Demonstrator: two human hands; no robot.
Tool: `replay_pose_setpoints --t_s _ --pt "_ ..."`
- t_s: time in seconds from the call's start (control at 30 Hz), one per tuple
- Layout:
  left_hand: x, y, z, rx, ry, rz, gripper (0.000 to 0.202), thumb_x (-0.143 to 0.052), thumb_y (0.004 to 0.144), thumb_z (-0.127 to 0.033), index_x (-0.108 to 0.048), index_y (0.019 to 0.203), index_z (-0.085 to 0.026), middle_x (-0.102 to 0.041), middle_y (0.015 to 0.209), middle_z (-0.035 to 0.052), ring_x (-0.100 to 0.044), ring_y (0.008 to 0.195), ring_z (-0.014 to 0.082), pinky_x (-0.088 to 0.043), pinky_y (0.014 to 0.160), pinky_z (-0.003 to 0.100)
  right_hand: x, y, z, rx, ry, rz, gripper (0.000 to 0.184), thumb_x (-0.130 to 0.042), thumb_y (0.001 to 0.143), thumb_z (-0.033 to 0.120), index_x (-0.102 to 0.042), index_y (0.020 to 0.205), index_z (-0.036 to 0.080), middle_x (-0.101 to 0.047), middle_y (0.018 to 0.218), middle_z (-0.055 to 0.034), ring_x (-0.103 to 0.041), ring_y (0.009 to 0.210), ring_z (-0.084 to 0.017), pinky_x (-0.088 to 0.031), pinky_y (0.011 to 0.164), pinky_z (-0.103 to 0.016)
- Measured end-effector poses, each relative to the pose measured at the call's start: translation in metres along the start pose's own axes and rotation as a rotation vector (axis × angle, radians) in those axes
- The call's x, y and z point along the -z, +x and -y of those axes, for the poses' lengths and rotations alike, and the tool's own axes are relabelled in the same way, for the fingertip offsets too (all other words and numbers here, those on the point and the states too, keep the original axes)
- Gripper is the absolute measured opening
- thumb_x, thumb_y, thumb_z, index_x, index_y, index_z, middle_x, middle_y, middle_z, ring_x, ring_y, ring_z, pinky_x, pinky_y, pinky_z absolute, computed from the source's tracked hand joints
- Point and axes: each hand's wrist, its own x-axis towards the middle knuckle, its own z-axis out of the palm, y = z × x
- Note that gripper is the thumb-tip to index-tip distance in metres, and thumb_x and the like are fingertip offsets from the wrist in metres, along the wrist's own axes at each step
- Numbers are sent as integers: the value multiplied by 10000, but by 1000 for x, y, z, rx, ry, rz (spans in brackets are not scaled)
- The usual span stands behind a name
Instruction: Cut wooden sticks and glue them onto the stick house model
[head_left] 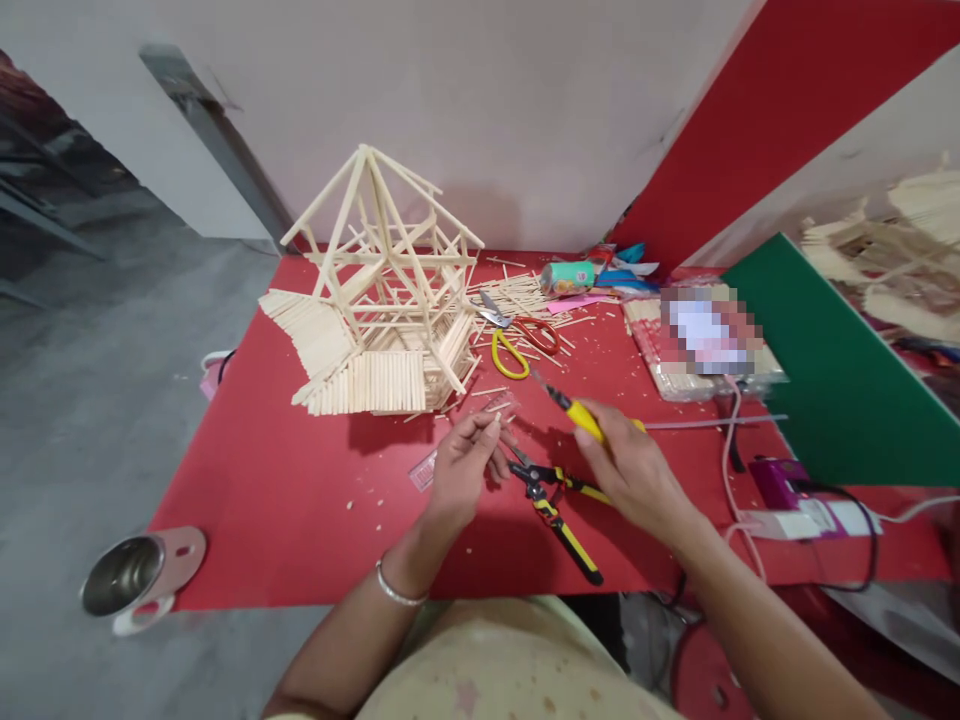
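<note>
A person's left hand (465, 465), at the centre of the frame, pinches a small stick (497, 418) between its fingers; the right hand (634, 470), right of centre, has its fingers wrapped around a yellow tool (585, 418), tip toward the upper left. Cutters (535, 478) lie between the hands on a red worktop (277, 500). Scissors (511, 322) lie above; a stick model (388, 258) stands upper left of centre
</note>
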Motion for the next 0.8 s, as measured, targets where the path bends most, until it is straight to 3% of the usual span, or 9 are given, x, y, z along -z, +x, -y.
replay_pose_setpoints --t_s 0.13,0.3,0.67,0.8 --pt "-1 -1 4 -8 30 40 391 -732 892 -544 -638 948 -168 -718 731 7 -607 461 97 -445 410 195 6 -22 15 124 -28 -33 347 -549 1040 355 -607 1322 161 -732 1096 -119 -697 1011 -258 -529 858 -369" --pt "-4 -5 7 -55 57 71 401 -772 862 -545 -662 954 -170 -704 689 -3 -586 444 84 -411 408 181 9 -20 28 208 -142 -83 353 -579 1027 369 -657 1276 131 -728 1015 -119 -686 909 -243 -503 804 -357" --pt "-2 -13 7 -46 88 138 400 -721 905 -550 -620 849 -167 -701 703 2 -553 417 65 -373 401 174 10 -20 34 212 -193 -92 383 -570 1033 403 -644 1303 141 -714 1002 -102 -652 884 -223 -458 801 -349" --pt "-1 -16 4 -34 107 152 422 -694 919 -571 -601 819 -172 -637 625 -27 -469 372 49 -325 380 172 5 -19 30 234 -277 -88 397 -508 1054 439 -641 1273 137 -711 967 -104 -631 842 -221 -431 764 -345"
